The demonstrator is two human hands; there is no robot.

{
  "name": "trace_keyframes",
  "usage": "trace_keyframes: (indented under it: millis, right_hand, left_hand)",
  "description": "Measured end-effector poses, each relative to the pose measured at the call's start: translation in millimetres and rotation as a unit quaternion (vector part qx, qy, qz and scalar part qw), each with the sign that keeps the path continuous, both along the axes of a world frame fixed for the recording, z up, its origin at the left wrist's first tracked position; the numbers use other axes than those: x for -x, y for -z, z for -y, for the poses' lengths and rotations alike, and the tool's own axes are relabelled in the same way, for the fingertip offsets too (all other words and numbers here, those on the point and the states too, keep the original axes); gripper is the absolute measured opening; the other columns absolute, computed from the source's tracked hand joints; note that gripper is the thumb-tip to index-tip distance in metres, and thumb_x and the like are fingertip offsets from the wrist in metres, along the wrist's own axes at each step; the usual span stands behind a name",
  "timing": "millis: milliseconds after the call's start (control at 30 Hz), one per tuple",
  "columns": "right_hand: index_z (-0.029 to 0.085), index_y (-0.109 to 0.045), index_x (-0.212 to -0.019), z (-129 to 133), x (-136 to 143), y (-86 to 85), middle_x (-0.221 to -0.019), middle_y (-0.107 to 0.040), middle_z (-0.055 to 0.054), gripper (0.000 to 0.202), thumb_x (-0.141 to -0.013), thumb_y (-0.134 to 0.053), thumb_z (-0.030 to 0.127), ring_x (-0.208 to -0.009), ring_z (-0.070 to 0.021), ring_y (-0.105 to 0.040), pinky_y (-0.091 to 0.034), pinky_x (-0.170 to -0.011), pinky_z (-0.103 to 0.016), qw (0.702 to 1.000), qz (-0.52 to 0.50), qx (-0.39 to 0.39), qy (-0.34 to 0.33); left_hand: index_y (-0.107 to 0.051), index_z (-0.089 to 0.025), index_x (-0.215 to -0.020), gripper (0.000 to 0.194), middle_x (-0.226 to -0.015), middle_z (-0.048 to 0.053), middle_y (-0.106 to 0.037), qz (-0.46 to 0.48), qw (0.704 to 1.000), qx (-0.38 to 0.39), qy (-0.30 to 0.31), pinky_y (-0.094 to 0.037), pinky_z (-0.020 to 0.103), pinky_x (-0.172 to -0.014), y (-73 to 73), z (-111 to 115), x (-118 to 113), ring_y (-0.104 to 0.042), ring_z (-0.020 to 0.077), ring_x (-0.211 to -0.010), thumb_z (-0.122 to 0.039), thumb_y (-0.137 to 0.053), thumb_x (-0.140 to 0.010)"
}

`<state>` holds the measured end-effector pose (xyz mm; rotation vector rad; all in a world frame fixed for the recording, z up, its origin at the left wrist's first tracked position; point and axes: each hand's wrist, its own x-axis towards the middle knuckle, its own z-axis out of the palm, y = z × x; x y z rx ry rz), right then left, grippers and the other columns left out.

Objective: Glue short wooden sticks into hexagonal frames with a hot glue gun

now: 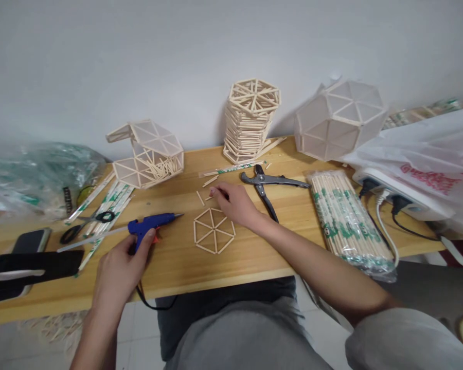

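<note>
A blue glue gun [148, 225], its nozzle pointing right, is gripped in my left hand [124, 264]. My right hand [235, 204] is closed in a pinch on a short wooden stick [209, 198], just above a flat spoked frame of sticks [214, 230] lying on the wooden table [177, 275]. The frame's upper right side shows near my right wrist. Another loose stick [200, 198] lies left of my right fingertips, and a few more short pieces [210, 181] rest a little farther back.
Pliers [265, 180] lie right of my right hand, near packed chopsticks [349, 218]. Behind stand a stick tower [250, 121], a covered polyhedron [341, 119] and an open frame holding sticks [148, 154]. Scissors [87, 226] and a phone [31, 241] are left; a power strip [405, 192] is right.
</note>
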<state>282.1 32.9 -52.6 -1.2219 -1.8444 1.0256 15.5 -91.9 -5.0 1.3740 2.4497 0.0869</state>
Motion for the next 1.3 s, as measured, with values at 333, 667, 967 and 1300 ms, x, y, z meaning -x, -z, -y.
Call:
trace_keyframes:
  millis: [333,667,967,1300]
  right_hand:
    - [0.018,-0.069,-0.084,-0.5,0.7,1.8,-0.069,-0.061,0.002,0.029,-0.105,-0.055,0.030,-0.065,-0.0142,-0.049,-0.031,-0.065,-0.028,1.000,-0.017,-0.015,0.000]
    - [0.019,-0.064,-0.080,0.3,0.0,4.6,-0.069,-0.060,0.001,0.030,-0.106,-0.054,0.032,-0.064,-0.0146,-0.049,-0.030,-0.066,-0.029,1.000,-0.005,-0.024,-0.005]
    - [0.020,-0.069,-0.090,2.9,1.8,7.8,-0.075,-0.068,-0.002,0.026,-0.107,-0.052,0.032,-0.067,-0.0174,-0.057,-0.035,-0.067,-0.029,0.999,0.024,-0.036,0.012]
    - [0.019,-0.067,-0.114,0.4,2.2,13.2,-0.071,-0.063,0.002,0.023,-0.104,-0.049,0.030,-0.060,-0.0179,-0.055,-0.037,-0.063,-0.029,0.998,-0.028,-0.043,0.020]
  left_hand:
    - [-0.078,-0.028,-0.083,0.057,-0.066,0.010,-0.068,0.013,0.997,-0.074,-0.004,-0.043,0.037,-0.064,14.6,-13.9,13.6,-0.065,0.0336,-0.074,-0.076,-0.048,-0.090]
    - [-0.080,-0.026,-0.088,0.057,-0.074,0.009,-0.073,0.088,0.990,-0.098,-0.044,-0.045,0.037,-0.068,20.4,-20.0,15.5,-0.068,0.0325,-0.079,-0.076,-0.053,-0.087]
    - [-0.075,-0.026,-0.087,0.062,-0.081,0.014,-0.075,0.043,0.996,-0.068,-0.027,-0.043,0.037,-0.065,23.4,-17.4,8.1,-0.071,0.0371,-0.085,-0.078,-0.040,-0.092]
    - [-0.072,-0.026,-0.087,0.059,-0.080,0.012,-0.074,0.059,0.995,-0.084,-0.020,-0.040,0.037,-0.068,20.4,-11.6,2.8,-0.068,0.0352,-0.083,-0.076,-0.040,-0.088]
